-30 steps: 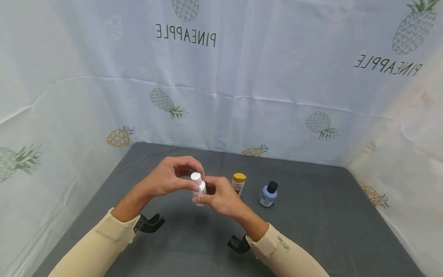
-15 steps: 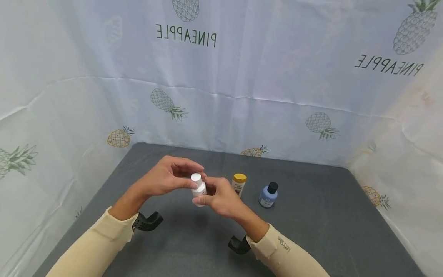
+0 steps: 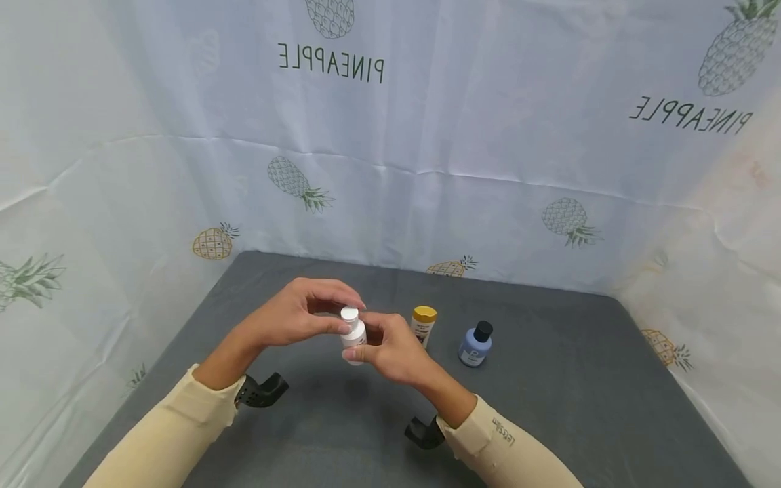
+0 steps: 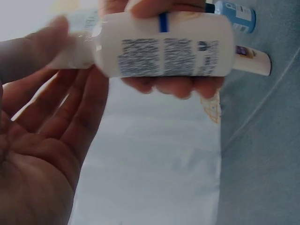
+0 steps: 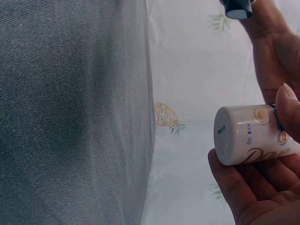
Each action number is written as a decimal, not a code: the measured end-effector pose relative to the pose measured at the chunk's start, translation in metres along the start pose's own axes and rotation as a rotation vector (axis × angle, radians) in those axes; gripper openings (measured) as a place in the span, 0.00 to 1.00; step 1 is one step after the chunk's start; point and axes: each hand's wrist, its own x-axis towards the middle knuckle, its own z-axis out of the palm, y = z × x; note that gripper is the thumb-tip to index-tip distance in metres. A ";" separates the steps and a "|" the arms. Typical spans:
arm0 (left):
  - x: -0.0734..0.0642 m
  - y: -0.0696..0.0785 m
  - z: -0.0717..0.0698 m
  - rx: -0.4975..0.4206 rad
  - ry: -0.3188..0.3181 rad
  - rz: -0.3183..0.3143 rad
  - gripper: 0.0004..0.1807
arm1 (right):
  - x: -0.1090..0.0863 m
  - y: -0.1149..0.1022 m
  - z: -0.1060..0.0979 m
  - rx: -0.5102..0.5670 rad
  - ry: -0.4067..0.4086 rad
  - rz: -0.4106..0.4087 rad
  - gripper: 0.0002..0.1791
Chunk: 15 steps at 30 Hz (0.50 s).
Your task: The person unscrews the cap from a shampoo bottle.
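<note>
While the left hand point(image 3: 295, 315) pinches the smooth round cap point(image 3: 350, 313) of a glossy white bottle point(image 3: 354, 337), the right hand point(image 3: 393, 349) grips its cylindrical body above the grey cloth point(image 3: 549, 407) (finely ribbed up close). Rightward stand a yellow-capped bottle point(image 3: 422, 329) and a squat blue bottle point(image 3: 474, 350); both hands' poses look nearly unchanged since a second ago.

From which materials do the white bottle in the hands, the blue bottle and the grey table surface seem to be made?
White bottle: probably plastic, smooth with a soft shine, by its opaque wall and pale highlights.
Blue bottle: plastic or glass, unclear; faint highlights suggest a smooth finish.
Grey table surface: likely woven cloth, matt, since fine ribbed lines show close up.
</note>
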 end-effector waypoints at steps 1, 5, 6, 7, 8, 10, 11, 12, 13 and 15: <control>0.000 0.001 -0.001 -0.003 -0.015 -0.005 0.15 | 0.000 0.000 0.000 0.000 -0.001 0.003 0.21; 0.002 0.004 -0.003 -0.001 -0.045 -0.050 0.16 | -0.001 0.001 0.000 0.003 -0.005 0.007 0.20; 0.002 0.005 -0.003 0.007 -0.042 -0.066 0.17 | -0.001 0.002 0.000 0.004 -0.005 0.006 0.20; 0.002 0.005 -0.003 0.012 -0.038 -0.076 0.17 | -0.001 0.002 0.000 0.006 -0.005 0.004 0.20; 0.002 0.005 -0.003 0.015 -0.034 -0.079 0.17 | 0.000 0.002 0.000 0.008 -0.005 0.003 0.20; 0.002 0.005 -0.002 0.011 -0.025 -0.075 0.18 | 0.000 0.003 0.000 0.010 -0.003 -0.004 0.20; 0.002 0.005 -0.002 0.018 -0.021 -0.070 0.19 | 0.000 0.003 0.000 0.011 -0.002 -0.007 0.20; 0.002 0.005 -0.002 0.028 -0.020 -0.057 0.19 | 0.000 0.003 0.000 0.011 0.000 -0.009 0.20; 0.003 0.005 -0.001 0.033 -0.022 -0.046 0.19 | 0.000 0.003 0.000 0.013 0.001 -0.012 0.20; 0.003 0.005 -0.001 0.046 -0.030 -0.030 0.19 | 0.000 0.003 0.000 0.014 0.002 -0.010 0.21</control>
